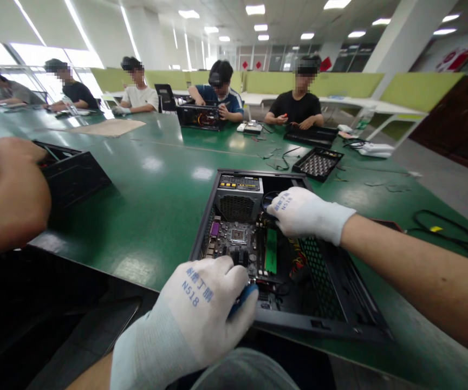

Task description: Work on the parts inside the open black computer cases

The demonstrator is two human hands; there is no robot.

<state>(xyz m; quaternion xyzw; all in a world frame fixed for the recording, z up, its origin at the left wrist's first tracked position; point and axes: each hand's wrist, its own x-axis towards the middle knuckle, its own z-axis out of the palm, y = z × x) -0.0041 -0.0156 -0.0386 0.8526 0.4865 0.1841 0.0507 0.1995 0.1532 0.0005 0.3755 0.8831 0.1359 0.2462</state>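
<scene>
An open black computer case [364,309] lies on its side before me, with a power supply [240,203], a motherboard [238,234] and a green memory module [271,252] inside. At its near left edge is my left hand [205,303], in a white glove, fingers curled; a bit of blue shows between thumb and finger, and I cannot tell if it is an object or glove coating. My gloved right hand [303,214] reaches over the case beside the power supply, its fingers bent together at a dark round part [271,201]. What those fingertips grip is hidden.
A neighbour's bare arm [12,195] works at another black case [75,176] on the left. Behind my case lies a black tray [318,162] of small parts. A cable [441,230] lies right on the green table [148,200]. Several people sit opposite.
</scene>
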